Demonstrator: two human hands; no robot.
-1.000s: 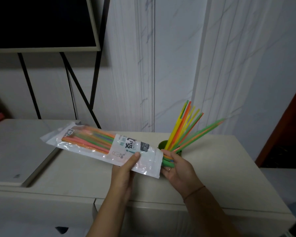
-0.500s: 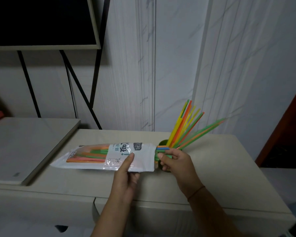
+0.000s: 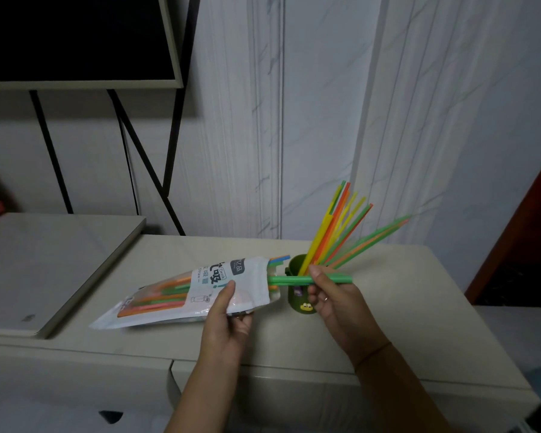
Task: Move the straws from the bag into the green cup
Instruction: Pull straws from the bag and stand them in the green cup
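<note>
A clear-and-white plastic bag (image 3: 200, 289) of coloured straws lies tilted over the table, its open end pointing right. My left hand (image 3: 228, 320) grips it from below near the printed label. My right hand (image 3: 331, 295) pinches a green straw (image 3: 294, 280) that is partly out of the bag's mouth and lies level in front of the green cup (image 3: 295, 295). The cup stands just right of the bag and holds several yellow, orange and green straws (image 3: 341, 232) fanning up to the right. More straws remain inside the bag.
The beige table (image 3: 403, 323) has a front edge close to me and a right edge near a dark red door. A thicker slab (image 3: 44, 270) lies on the left. A dark screen on black legs (image 3: 144, 157) stands behind, against the white wall.
The bag's far end has dropped lower towards the table. My right hand has drawn a green straw out to the right, across the front of the cup.
</note>
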